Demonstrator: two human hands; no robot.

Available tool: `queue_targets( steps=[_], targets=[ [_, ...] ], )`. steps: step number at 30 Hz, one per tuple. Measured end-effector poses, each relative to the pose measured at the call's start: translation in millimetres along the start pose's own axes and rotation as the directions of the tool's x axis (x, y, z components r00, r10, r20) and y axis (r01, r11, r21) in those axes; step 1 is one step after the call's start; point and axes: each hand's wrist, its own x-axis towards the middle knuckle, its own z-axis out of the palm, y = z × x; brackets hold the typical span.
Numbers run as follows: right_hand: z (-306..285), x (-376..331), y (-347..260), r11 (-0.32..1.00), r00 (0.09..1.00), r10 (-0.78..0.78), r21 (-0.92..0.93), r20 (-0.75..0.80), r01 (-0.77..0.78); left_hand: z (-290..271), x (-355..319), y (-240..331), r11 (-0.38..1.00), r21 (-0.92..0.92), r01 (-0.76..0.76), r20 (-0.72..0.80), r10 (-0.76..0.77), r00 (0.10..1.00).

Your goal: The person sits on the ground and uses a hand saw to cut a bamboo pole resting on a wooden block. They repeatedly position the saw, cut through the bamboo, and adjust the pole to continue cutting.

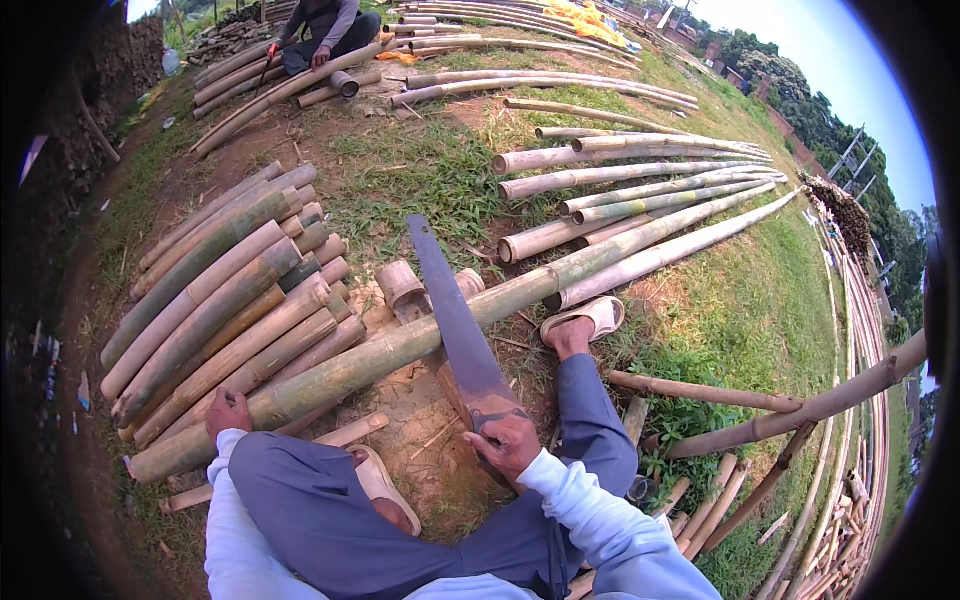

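A long green-brown bamboo pole (370, 358) runs slantwise in front of me, from the lower left up to the far right. My left hand (229, 412) is closed on it near its left end, beside my bent knee. In my right hand (507, 445) is the handle of a handsaw (452, 320). Its dark, broad blade points away from me and lies across the pole. Whether the teeth have cut into the bamboo is hidden. Short upright bamboo stubs (403, 288) stand just behind the pole by the blade.
Cut bamboo lengths (215, 290) are stacked at the left. Long poles (640, 180) lie on the grass toward the far right. A bamboo rail (830, 405) slants at the right. Another person (325, 35) crouches at the back among poles. My sandalled foot (590, 322) is beside the pole.
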Motion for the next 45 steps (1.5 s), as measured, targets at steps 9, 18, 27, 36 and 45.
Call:
queue_targets(
  steps=[9,18,27,36,45],
  targets=[
    [68.9,-122.0,26.7,0.826,0.747,0.524,-0.029,0.41,-0.563,-15.3,-3.9,11.1,0.998,0.039,0.055,0.021,-0.056,0.998],
    [38.9,-84.6,-0.3,0.781,0.794,0.592,0.147,0.137,-0.607,-9.2,-3.8,15.5,0.994,0.093,0.049,-0.006,-0.048,0.999],
    [-13.7,13.1,-67.8,0.914,0.887,0.296,0.375,-0.354,-0.155,-10.2,-0.1,3.9,0.997,0.068,0.034,0.031,-0.036,0.999],
    [30.6,-54.0,-14.1,0.957,0.957,0.24,0.208,-0.164,-0.204,-9.4,-0.9,5.7,0.998,0.053,0.015,0.002,-0.015,1.0],
    [63.9,-92.7,12.1,0.844,0.856,0.498,0.3,-0.136,-0.444,-12.6,-0.9,2.2,0.997,0.072,0.024,0.01,-0.025,1.0]
  ],
)
